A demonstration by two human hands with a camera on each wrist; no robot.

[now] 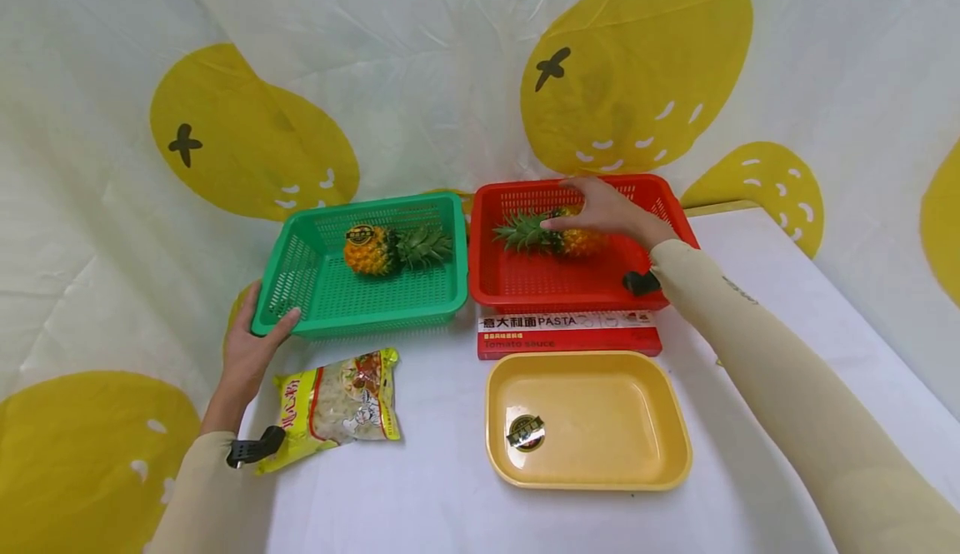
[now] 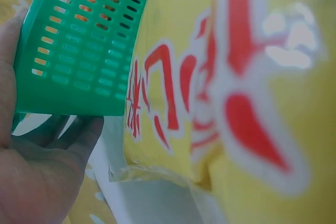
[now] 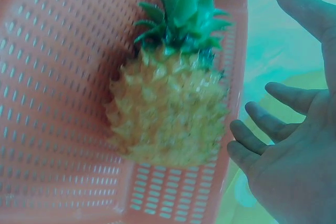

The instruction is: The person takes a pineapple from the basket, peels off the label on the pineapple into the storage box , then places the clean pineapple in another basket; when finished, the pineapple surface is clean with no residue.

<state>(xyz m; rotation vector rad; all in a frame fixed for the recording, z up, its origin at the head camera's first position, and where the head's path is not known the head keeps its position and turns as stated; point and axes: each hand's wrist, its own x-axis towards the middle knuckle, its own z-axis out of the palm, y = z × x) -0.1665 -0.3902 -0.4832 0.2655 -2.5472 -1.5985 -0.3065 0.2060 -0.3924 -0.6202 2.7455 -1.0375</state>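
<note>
At the near left corner of the green basket (image 1: 360, 321), my left hand (image 1: 251, 344) grips the rim, thumb toward the front and fingers around the left end. Inside lies a small pineapple (image 1: 369, 252), leaves pointing right. My right hand (image 1: 603, 208) reaches over the red basket (image 1: 517, 291), thumb and fingers spread. Below it another pineapple (image 1: 581, 242) lies with its leaves to the left, partly covered by the hand in the head view. In the right wrist view, space shows between the fingers and this pineapple (image 3: 168, 108).
A yellow food bag (image 1: 337, 400) lies before the green basket, close to my left wrist. The red pasta box (image 1: 570, 339) sits along the red basket's front edge. Nearer still is a shallow yellow tray (image 1: 600, 421) with a dark sticker. A patterned cloth (image 1: 420, 96) hangs behind.
</note>
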